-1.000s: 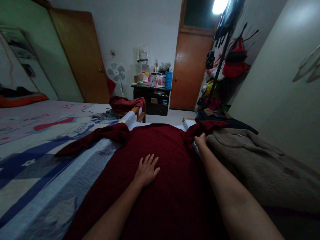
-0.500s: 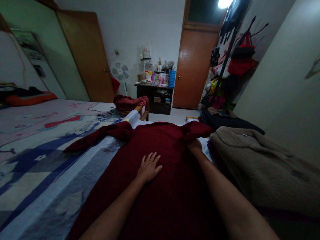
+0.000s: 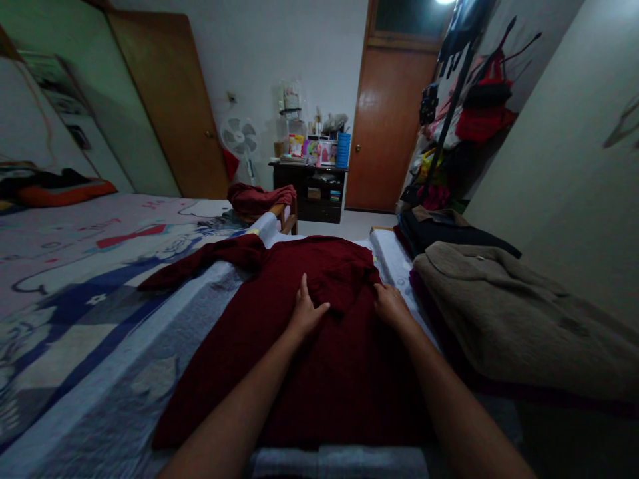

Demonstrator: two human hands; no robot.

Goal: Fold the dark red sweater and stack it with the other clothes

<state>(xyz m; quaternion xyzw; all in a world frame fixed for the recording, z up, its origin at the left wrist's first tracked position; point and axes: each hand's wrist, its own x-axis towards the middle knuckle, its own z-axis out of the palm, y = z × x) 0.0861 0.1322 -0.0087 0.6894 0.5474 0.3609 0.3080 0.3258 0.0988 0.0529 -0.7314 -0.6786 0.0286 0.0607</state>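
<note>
The dark red shirt (image 3: 349,386) in front of you lies flat on the pale cloth (image 3: 170,332), its straight hem nearest you. One long sleeve (image 3: 210,256) stretches out to your left, creased; on your right, fabric is turned inward over the upper body, rumpled in loose folds.

It is dim, with a bright white lamp (image 3: 444,2) glowing at the top edge. The dark red cloth shirt (image 3: 344,392) looks almost black down low. The tall brown wooden door (image 3: 162,100) at left looks slanted and stretched.
</note>
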